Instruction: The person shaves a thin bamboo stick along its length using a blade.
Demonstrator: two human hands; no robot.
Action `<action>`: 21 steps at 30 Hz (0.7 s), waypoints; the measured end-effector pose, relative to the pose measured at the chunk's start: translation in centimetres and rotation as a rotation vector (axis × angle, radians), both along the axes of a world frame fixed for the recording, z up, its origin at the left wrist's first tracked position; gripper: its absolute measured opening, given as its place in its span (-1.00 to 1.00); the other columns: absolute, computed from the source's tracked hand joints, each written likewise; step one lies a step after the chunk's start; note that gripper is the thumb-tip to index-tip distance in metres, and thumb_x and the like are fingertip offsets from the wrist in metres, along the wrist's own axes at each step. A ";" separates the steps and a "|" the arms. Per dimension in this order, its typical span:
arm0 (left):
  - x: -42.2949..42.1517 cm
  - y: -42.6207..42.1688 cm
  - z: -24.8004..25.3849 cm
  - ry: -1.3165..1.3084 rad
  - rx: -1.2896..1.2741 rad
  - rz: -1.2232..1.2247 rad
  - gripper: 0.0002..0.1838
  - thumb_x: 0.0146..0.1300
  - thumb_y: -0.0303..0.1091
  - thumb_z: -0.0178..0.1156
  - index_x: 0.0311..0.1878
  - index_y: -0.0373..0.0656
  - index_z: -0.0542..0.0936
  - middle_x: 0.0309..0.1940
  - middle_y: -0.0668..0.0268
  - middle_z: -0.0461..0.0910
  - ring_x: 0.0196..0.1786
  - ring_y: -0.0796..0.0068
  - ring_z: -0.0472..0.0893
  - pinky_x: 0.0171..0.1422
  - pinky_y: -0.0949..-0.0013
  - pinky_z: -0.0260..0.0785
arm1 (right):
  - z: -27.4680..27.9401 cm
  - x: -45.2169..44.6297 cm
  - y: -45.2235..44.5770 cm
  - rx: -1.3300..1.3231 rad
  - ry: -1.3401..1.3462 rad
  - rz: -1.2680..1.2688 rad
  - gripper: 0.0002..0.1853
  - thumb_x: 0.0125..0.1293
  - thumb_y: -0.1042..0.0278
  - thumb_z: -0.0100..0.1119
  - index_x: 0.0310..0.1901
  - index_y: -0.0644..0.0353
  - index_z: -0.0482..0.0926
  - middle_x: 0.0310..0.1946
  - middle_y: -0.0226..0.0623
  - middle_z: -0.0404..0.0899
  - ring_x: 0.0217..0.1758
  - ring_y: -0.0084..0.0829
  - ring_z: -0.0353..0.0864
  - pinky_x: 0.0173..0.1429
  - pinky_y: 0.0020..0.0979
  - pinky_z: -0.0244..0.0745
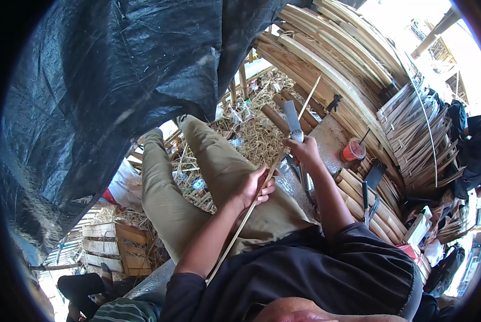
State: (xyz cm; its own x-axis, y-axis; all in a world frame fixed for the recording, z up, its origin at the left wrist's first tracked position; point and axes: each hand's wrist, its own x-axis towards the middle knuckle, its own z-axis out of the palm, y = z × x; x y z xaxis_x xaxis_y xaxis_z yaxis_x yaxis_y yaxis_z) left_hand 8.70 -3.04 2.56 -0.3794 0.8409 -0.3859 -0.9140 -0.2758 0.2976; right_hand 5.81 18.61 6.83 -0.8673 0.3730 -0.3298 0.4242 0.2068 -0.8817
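Note:
My left hand point(257, 188) is closed round a long thin bamboo strip point(235, 236), which runs from beside my body up over my thigh. The strip slants on past my right hand point(304, 150) toward the stacked wood. A knife with a broad grey blade point(291, 115) is in my right hand, its blade pointing away from me and lying close beside the strip. Part of the knife's handle is hidden by the fingers. Both hands are above my right leg, near each other.
Shavings point(262, 121) cover the ground beyond my legs. Bamboo planks point(337, 70) and a bundle of thin strips point(412, 134) stand at the right. Nearer are a red cup point(353, 150), another knife point(365, 201) and split bamboo point(380, 220). A dark tarp point(117, 70) hangs at the left.

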 end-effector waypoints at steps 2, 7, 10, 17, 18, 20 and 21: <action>0.4 0.0 0.6 0.121 -0.062 -0.023 -0.49 0.57 0.16 -0.14 0.11 -0.14 0.47 -0.57 0.51 0.28 -0.69 0.72 0.24 -0.74 0.58 0.13 | -0.6 -0.3 0.7 0.016 0.022 -0.003 -0.70 0.23 0.22 0.45 -0.47 0.23 0.59 -0.72 -0.46 0.43 -0.77 -0.59 0.38 -0.70 -0.45 0.24; 1.3 0.7 2.5 0.443 -0.247 -0.062 -0.48 0.63 0.07 -0.21 0.26 -0.18 0.44 -0.61 0.52 0.25 -0.74 0.75 0.20 -0.72 0.56 0.17 | -1.2 -0.6 2.1 -0.066 -0.012 -0.030 -0.73 0.23 0.26 0.44 -0.44 0.26 0.60 -0.71 -0.45 0.42 -0.78 -0.57 0.38 -0.72 -0.43 0.24; 1.2 0.4 2.2 0.481 -0.231 -0.033 -0.47 0.64 0.05 -0.22 0.32 -0.17 0.43 -0.61 0.52 0.24 -0.76 0.76 0.17 -0.75 0.59 0.12 | 0.5 -0.5 2.8 0.044 -0.037 0.081 -0.53 0.30 -0.06 0.38 -0.38 0.29 0.64 -0.67 -0.42 0.46 -0.75 -0.55 0.41 -0.66 -0.43 0.30; 0.6 -0.1 2.5 0.265 -0.176 -0.019 -0.45 0.62 0.06 -0.16 0.46 -0.10 0.34 -0.60 0.53 0.21 -0.76 0.77 0.14 -0.78 0.61 0.09 | 0.8 -4.1 7.5 0.424 -0.268 0.055 -0.16 0.36 -0.52 0.00 -0.42 0.35 0.66 -0.69 -0.24 0.50 -0.69 -0.40 0.53 -0.56 -0.31 0.43; 0.7 0.0 2.2 0.249 -0.174 -0.006 -0.45 0.62 0.05 -0.15 0.47 -0.09 0.33 -0.60 0.53 0.21 -0.76 0.77 0.13 -0.78 0.61 0.09 | 1.2 -4.2 7.3 0.506 -0.312 0.078 -0.15 0.37 -0.51 -0.01 -0.42 0.36 0.66 -0.67 -0.18 0.54 -0.64 -0.32 0.59 -0.50 -0.26 0.50; 0.4 -0.1 1.8 0.172 -0.157 0.019 -0.51 0.61 0.01 -0.10 0.45 0.00 0.37 -0.61 0.53 0.21 -0.75 0.76 0.13 -0.79 0.62 0.05 | 1.3 -3.1 6.3 0.532 -0.250 0.228 -0.15 0.39 -0.48 -0.02 -0.41 0.39 0.66 -0.61 -0.07 0.60 -0.51 -0.20 0.68 -0.35 -0.17 0.56; 0.4 -0.2 1.8 0.150 -0.169 0.026 -0.52 0.61 0.00 -0.08 0.44 0.02 0.38 -0.62 0.53 0.22 -0.75 0.76 0.12 -0.79 0.62 0.04 | 1.3 -2.4 5.3 0.541 -0.220 0.308 -0.15 0.41 -0.47 -0.03 -0.40 0.40 0.66 -0.58 -0.01 0.63 -0.44 -0.13 0.72 -0.27 -0.13 0.59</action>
